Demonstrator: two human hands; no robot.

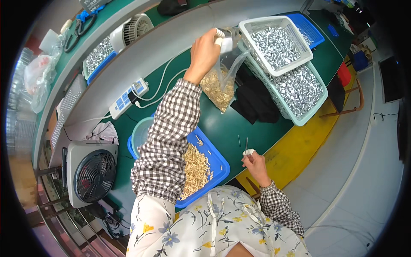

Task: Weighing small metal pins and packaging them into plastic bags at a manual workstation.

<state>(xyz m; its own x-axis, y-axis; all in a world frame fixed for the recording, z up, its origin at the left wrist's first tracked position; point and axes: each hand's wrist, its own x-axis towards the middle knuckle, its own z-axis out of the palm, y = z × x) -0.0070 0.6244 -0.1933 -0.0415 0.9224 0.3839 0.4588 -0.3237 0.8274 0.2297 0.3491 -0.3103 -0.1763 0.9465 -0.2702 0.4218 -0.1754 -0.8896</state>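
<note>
My left hand is stretched far across the green table, its fingers curled, with white wraps on the fingertips. A small white thing shows beside these fingers; what they grip is mostly hidden. Just below hangs or stands a clear plastic bag of small brass-coloured pieces, its top loose. My right hand, also with a white-wrapped fingertip, is closed near the table's front edge on a thin metal rod pointing up. Under my left forearm, a blue tray holds many small brass pins.
White and pale green baskets of silvery metal parts are stacked at the far right. A black cloth lies beside them. To the left are a power strip with cables, a box fan and a round green bowl.
</note>
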